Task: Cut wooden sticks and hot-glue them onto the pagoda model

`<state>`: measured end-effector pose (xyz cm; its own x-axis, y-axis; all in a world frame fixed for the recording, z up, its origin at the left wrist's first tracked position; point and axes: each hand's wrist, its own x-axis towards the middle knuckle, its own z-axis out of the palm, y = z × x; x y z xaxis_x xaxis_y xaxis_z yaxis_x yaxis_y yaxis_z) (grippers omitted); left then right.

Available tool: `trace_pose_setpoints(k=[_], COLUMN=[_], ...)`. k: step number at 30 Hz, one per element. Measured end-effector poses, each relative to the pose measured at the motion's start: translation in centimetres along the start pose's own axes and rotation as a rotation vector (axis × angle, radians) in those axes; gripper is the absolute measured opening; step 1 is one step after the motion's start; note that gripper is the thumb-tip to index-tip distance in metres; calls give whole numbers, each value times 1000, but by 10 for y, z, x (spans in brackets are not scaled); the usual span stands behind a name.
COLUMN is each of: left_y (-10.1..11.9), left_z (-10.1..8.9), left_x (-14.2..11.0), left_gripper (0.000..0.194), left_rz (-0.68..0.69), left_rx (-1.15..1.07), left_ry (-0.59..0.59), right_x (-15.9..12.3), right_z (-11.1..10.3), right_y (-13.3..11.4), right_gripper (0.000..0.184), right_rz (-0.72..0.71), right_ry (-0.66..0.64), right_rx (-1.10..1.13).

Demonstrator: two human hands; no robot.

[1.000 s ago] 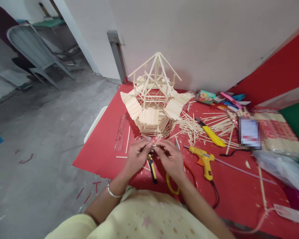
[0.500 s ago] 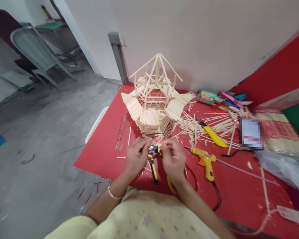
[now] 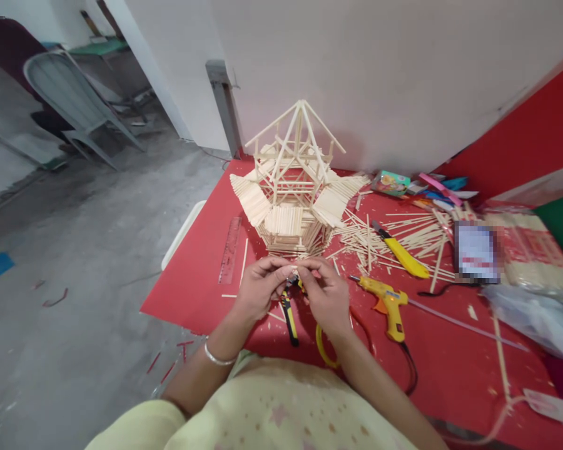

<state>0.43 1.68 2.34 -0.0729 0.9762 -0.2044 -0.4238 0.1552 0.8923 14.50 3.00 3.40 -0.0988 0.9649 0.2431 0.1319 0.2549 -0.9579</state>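
Note:
My left hand and my right hand meet fingertip to fingertip above the table, both pinched closed. Whatever lies between the fingers is too small and covered to make out. Under them lie black-and-yellow pliers, their jaws partly hidden by my hands. A yellow loop-shaped handle shows beside my right wrist. Just beyond my hands stands a model building made of thin wooden sticks, with an open pointed roof frame and sloped slatted panels. Right of my right hand rests a yellow glue gun.
On the red tabletop lie a clear ruler, a yellow utility knife and a heap of loose sticks. Stick packs and a plastic bag sit at right. A person sits beyond a chair.
My hands have come together from a small gap apart, fingertips now meeting over the pliers' jaws. The things on the table stay where they were.

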Motion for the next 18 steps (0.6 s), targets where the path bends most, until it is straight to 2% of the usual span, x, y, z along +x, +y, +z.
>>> trace_pose_setpoints(k=[4,12,18], left_y=[8,9,2], left_z=[0,-10,-8], left_x=[1,2,0], left_gripper=[31,25,31], left_rz=[-53,8,-74], left_rx=[-121,-130,-297], left_ry=[0,5,-24], right_x=[1,3,2], right_z=[0,9,17], right_y=[-1,-4,-5], right_gripper=[10,8,7], right_rz=[-58,-169,-182], right_ry=[-28,0,43], right_rx=[-54,-214,-203])
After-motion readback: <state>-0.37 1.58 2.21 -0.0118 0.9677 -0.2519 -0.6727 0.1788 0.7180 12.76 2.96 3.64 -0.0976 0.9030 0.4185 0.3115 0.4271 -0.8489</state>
